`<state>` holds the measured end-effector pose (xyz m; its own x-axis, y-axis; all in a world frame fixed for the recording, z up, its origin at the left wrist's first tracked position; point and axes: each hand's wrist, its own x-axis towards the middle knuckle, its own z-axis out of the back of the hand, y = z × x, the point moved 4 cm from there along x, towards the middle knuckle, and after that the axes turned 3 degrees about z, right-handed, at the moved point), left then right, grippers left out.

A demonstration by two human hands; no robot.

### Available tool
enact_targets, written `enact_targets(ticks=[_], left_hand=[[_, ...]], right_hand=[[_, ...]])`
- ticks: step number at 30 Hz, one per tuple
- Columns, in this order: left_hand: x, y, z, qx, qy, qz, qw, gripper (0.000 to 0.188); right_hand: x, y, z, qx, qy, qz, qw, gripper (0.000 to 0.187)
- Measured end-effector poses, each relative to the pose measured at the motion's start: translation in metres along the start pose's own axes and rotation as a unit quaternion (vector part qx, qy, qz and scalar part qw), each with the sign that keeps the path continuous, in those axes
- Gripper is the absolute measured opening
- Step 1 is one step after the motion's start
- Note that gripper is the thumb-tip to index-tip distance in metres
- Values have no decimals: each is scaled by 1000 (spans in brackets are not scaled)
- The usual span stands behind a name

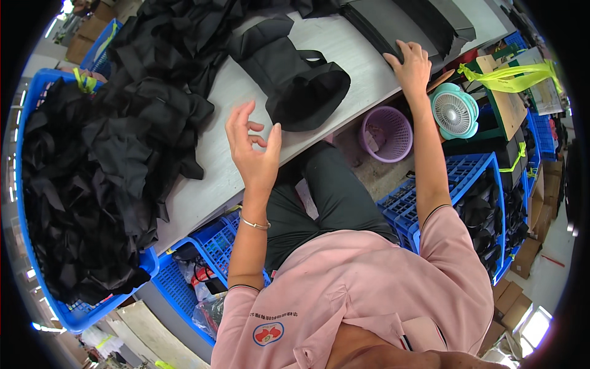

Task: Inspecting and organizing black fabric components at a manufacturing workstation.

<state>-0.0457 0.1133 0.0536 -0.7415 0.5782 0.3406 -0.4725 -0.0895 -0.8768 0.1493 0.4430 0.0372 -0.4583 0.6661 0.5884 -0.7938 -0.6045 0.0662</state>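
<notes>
A sewn black fabric piece (310,92), wide at its near end and with a small strap loop, lies on the pale work table (230,80). Just left of its near end, my left hand (253,144) is raised with fingers spread and nothing in it. My right hand (413,69) reaches to the far right, its thumb and fingers apart at the near edge of a stack of dark flat panels (399,27). Whether the fingertips touch the top panel, I cannot tell. A big heap of black fabric pieces (144,117) covers the table's left side.
At the left stands a blue crate (27,203) overflowing with black fabric. A purple basket (409,138) is below the table edge, beside a teal fan (455,111). More blue crates (485,166) flank me on the right, and another blue crate (175,286) is at lower left.
</notes>
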Motion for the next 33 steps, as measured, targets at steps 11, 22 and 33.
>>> enact_targets(ticks=[11,22,33], left_hand=[[-72,12,-35,-300,142,178,926,34],[-185,22,-145,-522,374,464,611,89],[-185,-32,-128,-707,376,387,457,73]], right_hand=[[15,-4,37,43,-53,80,994,22],[-230,110,151,225,203,96,948,16],[-275,68,214,561,308,-166,750,16]])
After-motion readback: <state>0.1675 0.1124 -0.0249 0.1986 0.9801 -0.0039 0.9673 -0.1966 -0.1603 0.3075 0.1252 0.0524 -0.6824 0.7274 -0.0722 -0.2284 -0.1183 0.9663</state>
